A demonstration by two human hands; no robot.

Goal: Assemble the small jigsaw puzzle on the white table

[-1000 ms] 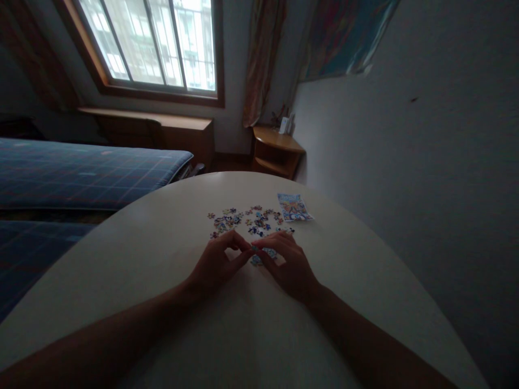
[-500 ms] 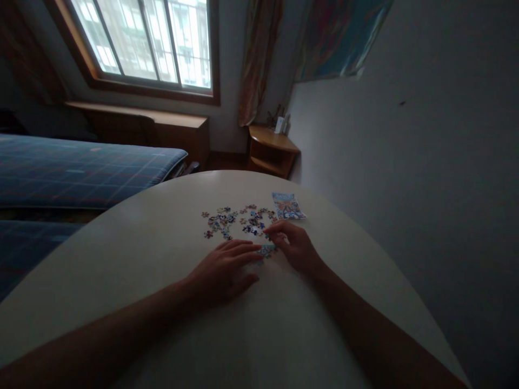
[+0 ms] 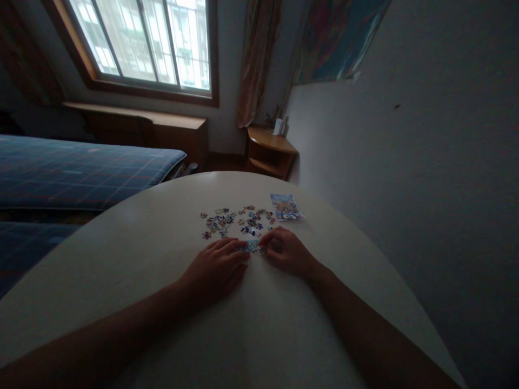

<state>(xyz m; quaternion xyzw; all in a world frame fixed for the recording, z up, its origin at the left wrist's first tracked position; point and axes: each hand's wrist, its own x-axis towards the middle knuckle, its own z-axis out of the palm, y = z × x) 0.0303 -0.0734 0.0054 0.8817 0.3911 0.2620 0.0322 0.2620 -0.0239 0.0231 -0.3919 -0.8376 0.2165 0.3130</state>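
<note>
A small block of joined light-blue puzzle pieces (image 3: 253, 246) lies flat on the table between my two hands. My left hand (image 3: 217, 266) rests palm down with its fingers stretched out, the fingertips on the left part of the block. At the block's right end, my right hand (image 3: 287, 252) is closed in a pinch on a puzzle piece, mostly hidden by the fingertips. Just beyond the hands lie loose puzzle pieces in two clusters, a left one (image 3: 219, 221) and a right one (image 3: 253, 222).
A printed picture sheet (image 3: 286, 207) lies behind my right hand. The round white table (image 3: 162, 237) fills the foreground. Past it stand a bed with a blue plaid mattress (image 3: 89, 173), a corner shelf (image 3: 272, 141) and a desk below the window. A wall runs along the right.
The joined block has shifted a little to the left, with my left hand beside it. My right hand has come left and down to the block's right end.
</note>
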